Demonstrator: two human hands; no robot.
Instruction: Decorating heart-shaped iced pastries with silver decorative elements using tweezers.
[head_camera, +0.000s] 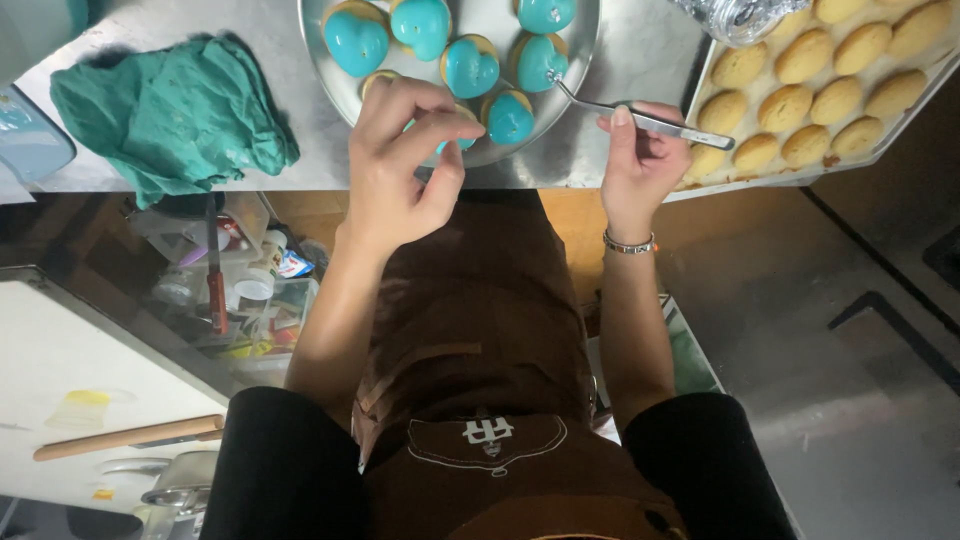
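Note:
A round metal plate (570, 60) on the steel counter carries several heart-shaped cookies with teal icing (470, 65). My left hand (400, 160) hovers over the plate's near edge, thumb and fingertips pinched together above a partly hidden teal cookie (450, 143). I see nothing between the fingers. My right hand (640, 165) grips metal tweezers (640, 118). Their tips point left and reach a teal cookie (540, 62) near the plate's right side.
A tray of several plain golden cookies (800, 90) lies at the right, with a glass jar (740, 15) behind it. A crumpled teal cloth (170, 110) lies at the left. Below the counter a shelf holds jars and tools (240, 280). A wooden rolling pin (130, 437) lies lower left.

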